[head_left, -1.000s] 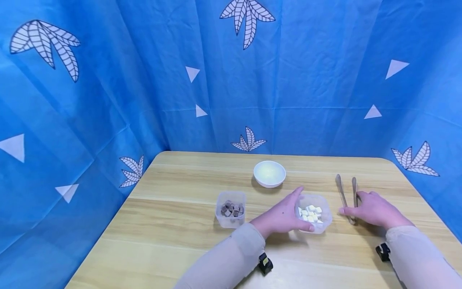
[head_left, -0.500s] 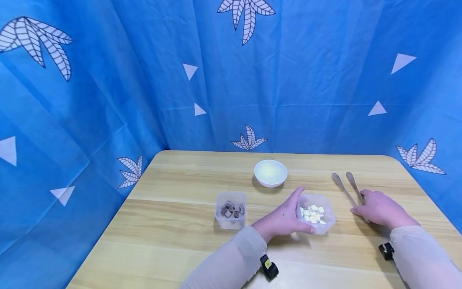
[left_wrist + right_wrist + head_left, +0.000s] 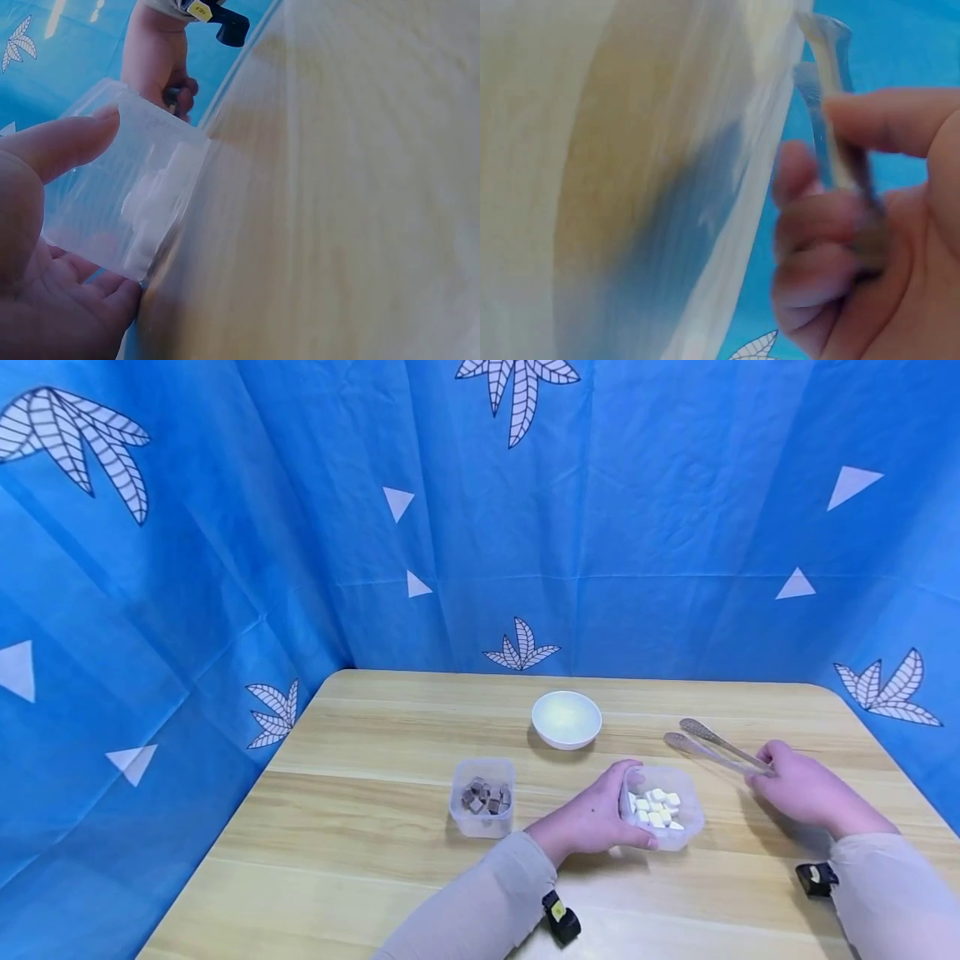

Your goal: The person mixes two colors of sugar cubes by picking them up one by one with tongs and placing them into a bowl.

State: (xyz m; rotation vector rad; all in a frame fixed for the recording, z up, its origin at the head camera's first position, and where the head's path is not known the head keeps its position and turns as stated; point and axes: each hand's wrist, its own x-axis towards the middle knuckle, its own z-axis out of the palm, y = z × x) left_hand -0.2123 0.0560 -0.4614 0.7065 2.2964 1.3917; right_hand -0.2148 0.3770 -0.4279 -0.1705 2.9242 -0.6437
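Observation:
In the head view my left hand [image 3: 594, 817] holds a clear plastic container [image 3: 692, 820] with several white cubes [image 3: 657, 810] in it. The left wrist view has the thumb against one wall of this container [image 3: 112, 180] and the fingers round another side. At the right, my right hand [image 3: 804, 789] grips metal tongs [image 3: 726, 746] by their joined end. Their two arms point left and stand slightly apart. Up close, the right wrist view has the thumb and curled fingers round the tongs [image 3: 826, 56], with the grip end partly hidden in the palm.
A second clear container [image 3: 482, 828] with several brown cubes [image 3: 486, 797] stands left of my left hand. Behind, a white bowl [image 3: 566, 720] sits on the wooden table [image 3: 360, 793]. A blue patterned curtain [image 3: 660, 527] hangs along the back and left.
The tongs, lying on the table with the right hand at them, have been taken up and turned so their tips point left. The left hand stays on its container.

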